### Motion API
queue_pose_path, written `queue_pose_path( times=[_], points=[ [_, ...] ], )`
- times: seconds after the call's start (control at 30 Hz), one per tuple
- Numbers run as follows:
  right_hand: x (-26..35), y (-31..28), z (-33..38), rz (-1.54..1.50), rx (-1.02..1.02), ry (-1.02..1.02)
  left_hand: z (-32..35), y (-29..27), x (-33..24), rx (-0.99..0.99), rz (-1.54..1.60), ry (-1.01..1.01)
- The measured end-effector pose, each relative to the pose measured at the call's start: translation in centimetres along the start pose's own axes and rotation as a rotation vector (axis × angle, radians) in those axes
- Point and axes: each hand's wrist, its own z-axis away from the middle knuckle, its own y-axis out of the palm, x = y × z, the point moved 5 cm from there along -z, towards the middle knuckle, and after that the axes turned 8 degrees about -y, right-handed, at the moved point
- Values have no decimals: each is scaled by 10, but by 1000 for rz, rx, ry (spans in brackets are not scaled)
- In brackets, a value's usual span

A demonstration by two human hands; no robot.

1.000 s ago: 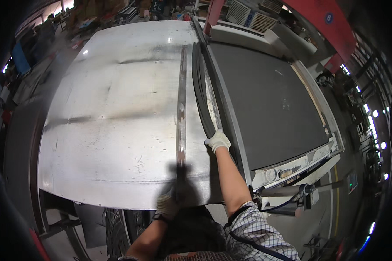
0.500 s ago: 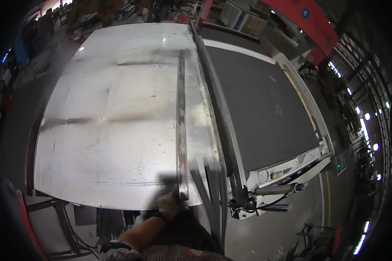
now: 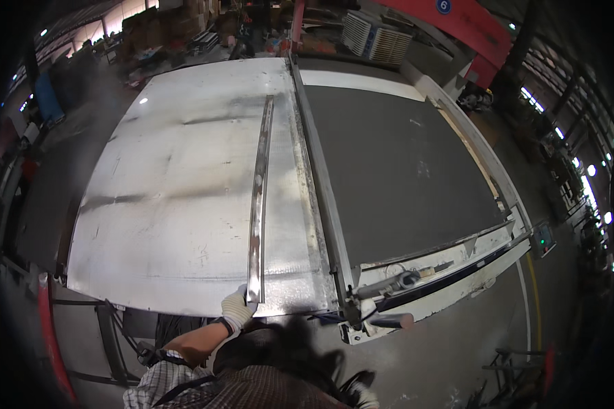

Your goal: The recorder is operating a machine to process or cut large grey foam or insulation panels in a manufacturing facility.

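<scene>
A long, narrow metal bar, worn and brownish in places, lies lengthwise on a large silvery metal sheet. At its near end my left hand, in a pale knitted glove, is closed on the bar by the sheet's front edge. Part of a pale glove on my right hand shows at the bottom edge, right of my body; its fingers are not clear. A dark, indistinct shape lies beside that hand, and I cannot tell whether it is held.
Right of the sheet runs a long metal rail, then a machine bed with a dark grey surface. A cylinder juts out at its near corner. A red beam crosses the far right. A red post stands at left.
The bar's near end has shifted left with my left hand, so the bar now lies slanted. Dark long strips beside the sheet's near right corner are gone from there.
</scene>
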Motion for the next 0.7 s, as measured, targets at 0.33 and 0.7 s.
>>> queue_pose_path(
  times=[0.33,0.7],
  points=[
    [152,-70,-163,-1234,-50,45,-23,36,23,-150,199,53],
    [132,-19,-205,-1359,121,230,-12,48,-7,37,132,102]
  ],
)
